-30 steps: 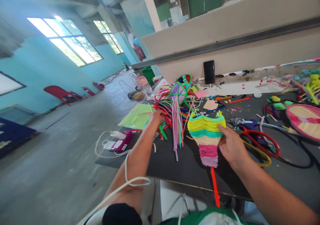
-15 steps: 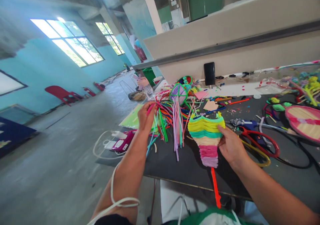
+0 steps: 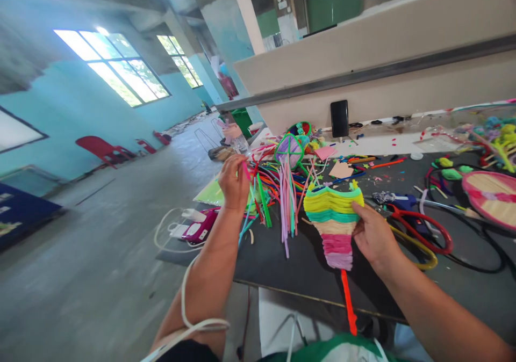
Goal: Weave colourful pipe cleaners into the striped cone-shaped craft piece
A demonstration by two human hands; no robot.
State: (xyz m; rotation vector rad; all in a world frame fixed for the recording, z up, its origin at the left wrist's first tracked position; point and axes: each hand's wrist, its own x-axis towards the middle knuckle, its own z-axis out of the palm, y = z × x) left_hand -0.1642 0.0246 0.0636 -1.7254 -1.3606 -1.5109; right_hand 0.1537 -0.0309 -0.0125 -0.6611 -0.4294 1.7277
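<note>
My right hand grips the right edge of a striped pipe-cleaner craft, its bands yellow, teal, cream, magenta and lilac. From its narrow lower end hangs an orange-red stem. My left hand is raised over the left side of the table, its fingers closed on a pink pipe cleaner. Just right of that hand spreads a heap of loose pipe cleaners in many colours, with a lilac and pink bundle hanging forward.
Red-handled scissors and a blue glue gun lie right of the craft. A phone leans against the back panel. A magenta power strip with white cords sits at the table's left edge. A round pink-rimmed piece lies far right.
My left hand has lifted slightly up and left, drawing the pink pipe cleaner with it. My right hand and the striped craft stay nearly still.
</note>
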